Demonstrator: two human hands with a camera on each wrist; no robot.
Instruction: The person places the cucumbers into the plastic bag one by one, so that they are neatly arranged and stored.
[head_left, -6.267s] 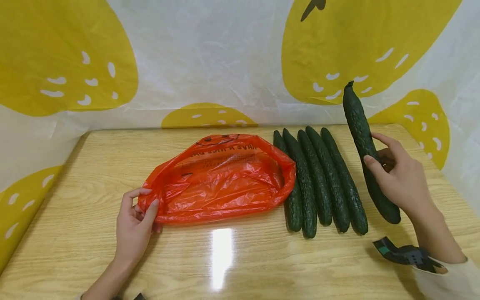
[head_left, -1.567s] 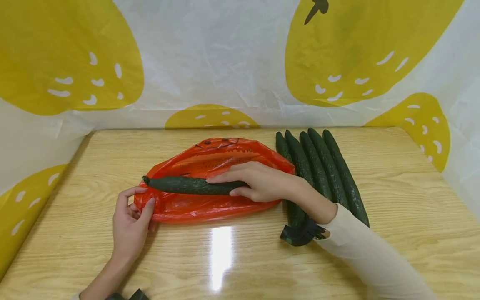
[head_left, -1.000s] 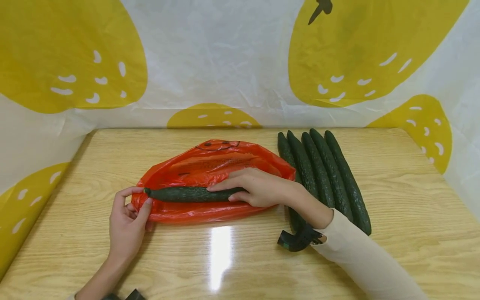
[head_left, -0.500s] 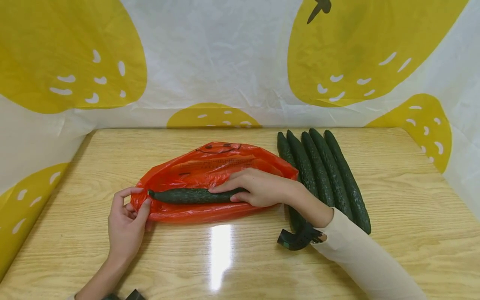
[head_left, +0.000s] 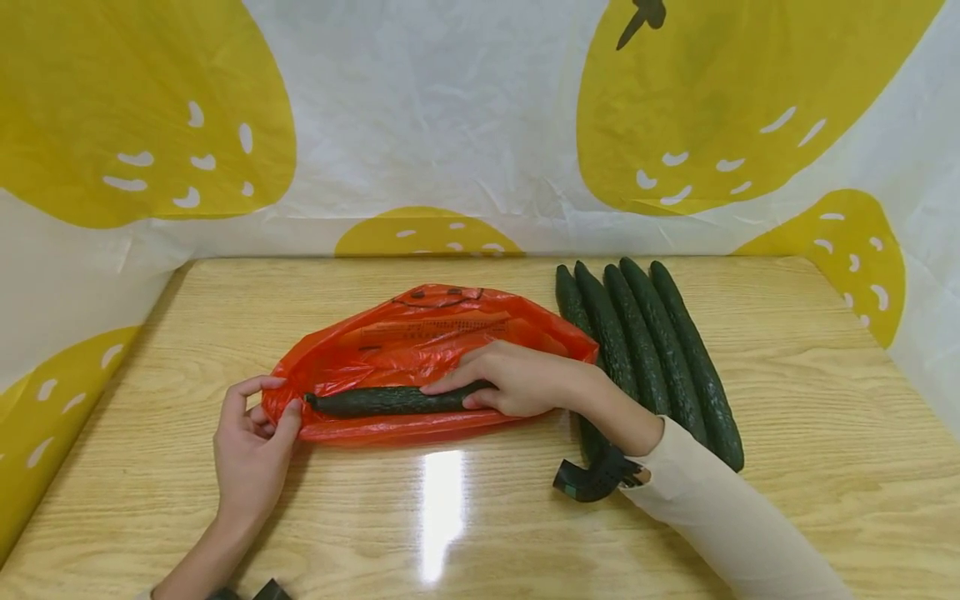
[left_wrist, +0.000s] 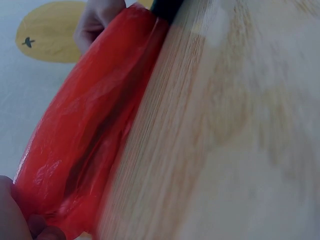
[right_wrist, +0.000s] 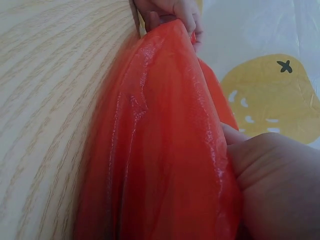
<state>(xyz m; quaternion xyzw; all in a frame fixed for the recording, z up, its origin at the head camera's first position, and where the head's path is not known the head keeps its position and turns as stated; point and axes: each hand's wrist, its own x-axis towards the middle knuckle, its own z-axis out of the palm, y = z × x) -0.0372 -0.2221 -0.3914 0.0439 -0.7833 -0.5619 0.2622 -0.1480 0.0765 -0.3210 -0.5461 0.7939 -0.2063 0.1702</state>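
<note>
A red plastic bag (head_left: 435, 358) lies on the table with its mouth spread wide, printed marks showing on its inner far side. My left hand (head_left: 251, 442) pinches the bag's left end between thumb and fingers; the left wrist view has that hand (left_wrist: 20, 215) at its lower left corner. Inside the mouth, a dark green cucumber (head_left: 375, 402) lies lengthwise along the near side. My right hand (head_left: 517, 379) grips its right part from above, and that end is hidden under the hand. In the right wrist view the bag (right_wrist: 165, 125) covers the cucumber.
Several more cucumbers (head_left: 660, 342) lie side by side just right of the bag, partly under the right forearm. The wooden table (head_left: 360, 533) ends at the back against a white cloth (head_left: 435, 108) printed with yellow fruit.
The right hand brought the cucumber from the table's right side over to the bag, turned it sideways and lowered it into the mouth. The left hand keeps its hold, shifting slightly left.
</note>
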